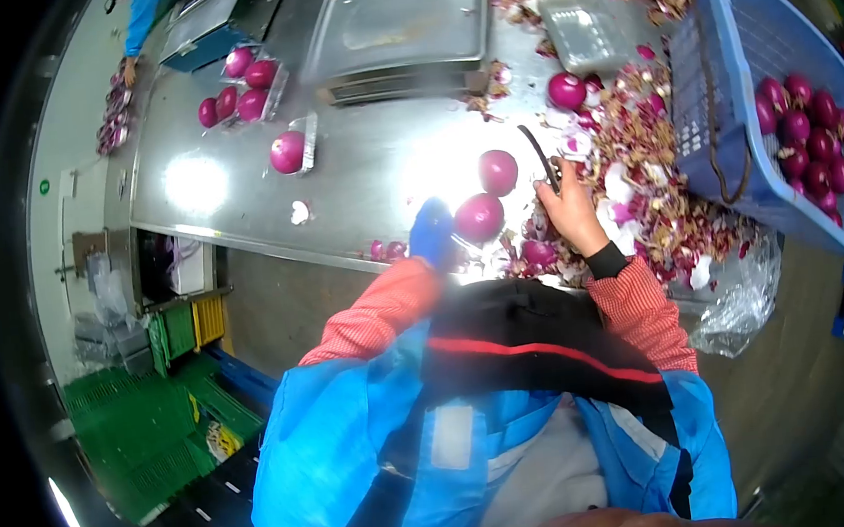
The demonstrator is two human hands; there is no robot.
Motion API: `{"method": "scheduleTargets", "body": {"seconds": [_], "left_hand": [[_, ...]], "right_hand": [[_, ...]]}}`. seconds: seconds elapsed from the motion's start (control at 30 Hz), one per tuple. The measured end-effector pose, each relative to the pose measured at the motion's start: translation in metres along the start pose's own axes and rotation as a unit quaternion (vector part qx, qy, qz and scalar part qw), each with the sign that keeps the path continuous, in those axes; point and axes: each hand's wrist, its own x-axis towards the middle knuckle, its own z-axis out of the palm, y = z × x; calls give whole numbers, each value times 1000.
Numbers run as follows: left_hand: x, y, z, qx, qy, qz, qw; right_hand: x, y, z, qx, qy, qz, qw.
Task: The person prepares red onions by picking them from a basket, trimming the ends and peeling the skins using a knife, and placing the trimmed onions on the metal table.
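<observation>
My right hand (570, 208) is closed around a thin dark knife (539, 158), its blade pointing up and away over the steel table. In a blue glove, my left hand (431, 233) is at the near edge of the table, just left of a peeled red onion (479, 218); its fingers are smeared by glare and blur. Another peeled onion (498, 172) lies just beyond that one. Onion skins (633, 155) are heaped to the right of my right hand, with a red onion (567, 91) at the heap's far left side.
A blue crate (703, 88) of red onions stands at the right. Farther back are a steel scale (401, 24), a clear tray (583, 34) and packed onions (252, 103). A co-worker's blue sleeve (147, 16) shows at the upper left. Clear plastic (742, 311) hangs at the near right edge.
</observation>
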Motion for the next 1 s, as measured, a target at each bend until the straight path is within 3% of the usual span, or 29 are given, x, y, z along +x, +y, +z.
{"method": "scheduleTargets", "body": {"seconds": [0.07,0.17,0.27,0.4,0.47,0.5,0.63,0.8,0.83,0.87,0.9,1.0], "left_hand": [[24,-40,0,86,14,70,994],[14,9,-18,79,-21,24,996],[25,31,-53,71,-64,42,995],[40,80,-122,214,4,322,922],[70,114,-151,-60,45,217,973],[85,142,-165,-298,29,57,952],[212,155,-238,-261,124,147,946],[387,140,-295,-280,230,108,926],[415,133,-308,-86,217,108,966],[437,129,-321,285,211,103,929],[453,126,-328,491,189,93,845],[485,119,-326,508,178,40,842]], "right_hand": [[14,0,14,3,-18,12,1000],[22,-7,21,-3,-45,34,998],[18,-53,10,117,-57,19,991],[19,-86,12,156,-85,36,983],[20,-78,23,147,-94,13,985],[17,-87,21,93,-94,30,991],[6,-68,40,38,-71,-3,997],[-7,-46,47,41,-36,46,997],[-8,-43,47,45,-19,61,997],[-9,-39,47,49,-5,76,996],[-10,-33,46,50,7,82,995],[-5,-35,38,62,27,110,992]]}}
